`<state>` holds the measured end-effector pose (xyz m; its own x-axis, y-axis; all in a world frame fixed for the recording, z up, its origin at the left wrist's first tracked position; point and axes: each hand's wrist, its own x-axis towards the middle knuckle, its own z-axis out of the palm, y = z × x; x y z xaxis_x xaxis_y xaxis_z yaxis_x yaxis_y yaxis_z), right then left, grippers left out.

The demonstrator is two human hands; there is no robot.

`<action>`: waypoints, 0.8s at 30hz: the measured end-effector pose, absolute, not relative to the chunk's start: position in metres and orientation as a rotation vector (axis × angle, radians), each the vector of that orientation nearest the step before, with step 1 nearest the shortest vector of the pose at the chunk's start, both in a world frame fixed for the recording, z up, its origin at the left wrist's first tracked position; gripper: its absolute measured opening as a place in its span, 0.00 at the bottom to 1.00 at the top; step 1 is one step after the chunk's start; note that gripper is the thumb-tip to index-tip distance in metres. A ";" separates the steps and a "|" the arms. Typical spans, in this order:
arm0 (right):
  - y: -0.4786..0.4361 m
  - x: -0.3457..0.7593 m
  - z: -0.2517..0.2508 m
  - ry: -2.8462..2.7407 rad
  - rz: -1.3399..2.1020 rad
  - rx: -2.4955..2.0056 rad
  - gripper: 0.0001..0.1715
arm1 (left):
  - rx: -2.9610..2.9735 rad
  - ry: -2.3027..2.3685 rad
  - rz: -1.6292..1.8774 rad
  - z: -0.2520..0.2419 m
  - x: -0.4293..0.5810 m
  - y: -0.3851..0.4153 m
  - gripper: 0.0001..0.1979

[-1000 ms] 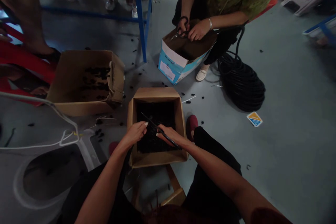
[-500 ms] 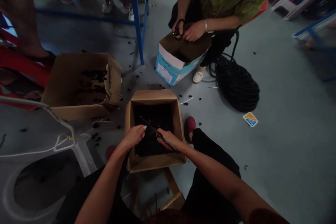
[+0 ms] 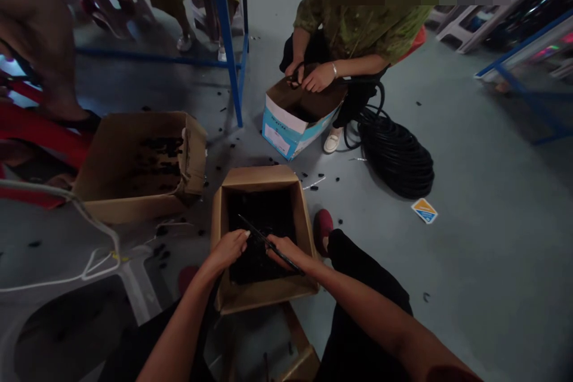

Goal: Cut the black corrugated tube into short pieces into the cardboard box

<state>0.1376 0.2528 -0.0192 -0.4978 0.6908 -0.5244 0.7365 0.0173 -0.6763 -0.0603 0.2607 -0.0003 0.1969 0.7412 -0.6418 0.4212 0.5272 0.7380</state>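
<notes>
My left hand (image 3: 229,249) and my right hand (image 3: 283,249) are both inside an open cardboard box (image 3: 258,296) between my knees. The box holds a dark heap of small black pieces (image 3: 264,215). A long thin black tool, likely scissors (image 3: 262,237), lies in the grip of my right hand, pointing up and left. My left hand has its fingers pinched together at the tool's tip, on something too dark to name.
A larger cardboard box (image 3: 107,206) with black pieces stands to the left. Across from me a seated person (image 3: 358,30) handles scissors over a blue-and-white box (image 3: 286,128). A black cable coil (image 3: 396,158) lies on the floor at right. A blue rack leg (image 3: 226,42) stands behind.
The view has tilted so everything sits lower in frame. My hands stay in the box in nearly the same pose. The other person's hands have shifted slightly over their box.
</notes>
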 end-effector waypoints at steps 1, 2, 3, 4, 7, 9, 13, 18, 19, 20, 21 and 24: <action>0.254 0.138 -0.020 2.203 -1.514 1.554 0.09 | 1.053 1.424 0.293 0.001 -0.059 0.261 0.22; 0.255 0.138 -0.020 2.193 -1.509 1.563 0.09 | 1.029 1.415 0.287 0.002 -0.057 0.261 0.22; 0.258 0.138 -0.020 2.178 -1.504 1.577 0.08 | 1.006 1.406 0.280 0.003 -0.055 0.261 0.22; 0.260 0.138 -0.020 2.165 -1.504 1.594 0.07 | 0.985 1.395 0.276 0.004 -0.053 0.261 0.22; 0.268 0.141 -0.018 2.152 -1.565 1.643 0.05 | 0.912 1.356 0.278 0.009 -0.045 0.259 0.22; 0.273 0.142 -0.016 2.109 -1.690 1.702 0.03 | 0.835 1.326 0.290 0.013 -0.040 0.257 0.23; 0.279 0.144 -0.010 1.845 -2.084 1.793 0.05 | 0.737 1.278 0.327 0.021 -0.032 0.258 0.25; 0.282 0.141 -0.006 1.712 -2.381 1.848 0.11 | 0.621 1.234 0.416 0.020 -0.032 0.259 0.29; 0.282 0.141 -0.007 1.691 -2.428 1.861 0.12 | 0.606 1.226 0.413 0.019 -0.032 0.259 0.31; 0.283 0.140 -0.007 1.668 -2.470 1.871 0.13 | 0.595 1.219 0.408 0.018 -0.032 0.258 0.32; 0.283 0.139 -0.008 1.649 -2.500 1.880 0.14 | 0.589 1.214 0.402 0.017 -0.032 0.257 0.33; 0.285 0.137 -0.011 1.624 -2.536 1.889 0.16 | 0.587 1.209 0.392 0.016 -0.031 0.256 0.34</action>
<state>0.1372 0.2849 -0.0105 -0.3748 0.7516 -0.5428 0.1786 -0.5159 -0.8378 -0.0305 0.2559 0.0165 0.3159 0.5763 -0.7538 0.0245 0.7892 0.6136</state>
